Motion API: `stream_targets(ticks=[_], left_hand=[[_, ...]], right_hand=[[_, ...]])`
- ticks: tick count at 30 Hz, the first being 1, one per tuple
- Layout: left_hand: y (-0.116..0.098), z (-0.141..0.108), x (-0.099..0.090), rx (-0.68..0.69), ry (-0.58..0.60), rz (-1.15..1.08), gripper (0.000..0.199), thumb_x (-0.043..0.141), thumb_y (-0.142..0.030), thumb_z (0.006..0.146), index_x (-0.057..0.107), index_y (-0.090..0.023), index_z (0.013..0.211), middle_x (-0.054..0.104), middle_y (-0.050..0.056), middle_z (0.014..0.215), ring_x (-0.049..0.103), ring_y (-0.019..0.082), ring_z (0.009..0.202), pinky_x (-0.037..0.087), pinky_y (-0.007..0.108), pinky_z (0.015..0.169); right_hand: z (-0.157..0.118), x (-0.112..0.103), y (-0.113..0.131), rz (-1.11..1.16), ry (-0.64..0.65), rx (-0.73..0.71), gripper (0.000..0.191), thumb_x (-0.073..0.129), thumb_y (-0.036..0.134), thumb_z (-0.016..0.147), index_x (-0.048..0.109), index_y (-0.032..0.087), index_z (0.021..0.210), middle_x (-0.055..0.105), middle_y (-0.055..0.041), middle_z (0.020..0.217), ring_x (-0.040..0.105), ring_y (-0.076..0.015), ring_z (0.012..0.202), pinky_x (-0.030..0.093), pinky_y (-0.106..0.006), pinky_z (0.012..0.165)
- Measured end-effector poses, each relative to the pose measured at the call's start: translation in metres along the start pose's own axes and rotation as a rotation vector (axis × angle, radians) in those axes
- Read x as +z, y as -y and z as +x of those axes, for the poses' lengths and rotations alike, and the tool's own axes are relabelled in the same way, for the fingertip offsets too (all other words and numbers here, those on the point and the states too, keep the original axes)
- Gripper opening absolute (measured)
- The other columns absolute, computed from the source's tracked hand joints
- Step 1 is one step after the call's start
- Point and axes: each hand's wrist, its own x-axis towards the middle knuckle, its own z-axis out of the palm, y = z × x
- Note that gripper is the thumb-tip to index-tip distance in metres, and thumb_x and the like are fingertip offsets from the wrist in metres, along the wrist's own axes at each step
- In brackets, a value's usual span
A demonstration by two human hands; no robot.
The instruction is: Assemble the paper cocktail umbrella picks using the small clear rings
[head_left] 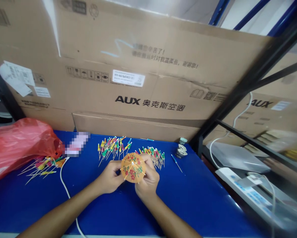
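Blurred block (76, 144) by the red plastic bag (21, 148): nature unreadable. Paper cocktail parasol (132, 167): shaft probably hidden behind the right hand (147, 180).

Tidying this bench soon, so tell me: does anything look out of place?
Yes: a loose scatter of paper-umbrella picks lies beside the red plastic bag, sprawled away from the two denser heaps on the blue table.

Bright, even light; blurred, warped right edge
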Motion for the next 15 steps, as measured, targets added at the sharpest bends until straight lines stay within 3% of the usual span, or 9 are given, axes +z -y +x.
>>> stream_targets(ticks=[9, 15], left_hand=[[0.001, 0.004, -0.013, -0.042, 0.052, 0.120, 0.025, 0.060, -0.033, 0.094, 0.074, -0.015, 0.083, 0.075, 0.007, 0.082, 0.066, 0.021, 0.075, 0.052, 0.030, 0.070], [0.005, 0.003, -0.019, -0.030, 0.083, 0.168, 0.023, 0.059, -0.031, 0.095, 0.075, -0.016, 0.088, 0.075, 0.007, 0.084, 0.068, 0.021, 0.081, 0.053, 0.030, 0.073]], right_hand=[[0.003, -0.006, 0.002, -0.052, 0.038, -0.006, 0.013, 0.063, 0.019, 0.087, 0.074, 0.025, 0.089, 0.060, -0.0061, 0.086, 0.057, -0.0220, 0.078, 0.047, -0.036, 0.069], [0.004, -0.011, 0.001, -0.030, 0.096, -0.026, 0.012, 0.065, 0.018, 0.084, 0.073, 0.023, 0.090, 0.059, -0.0072, 0.088, 0.057, -0.0234, 0.080, 0.048, -0.038, 0.070]])
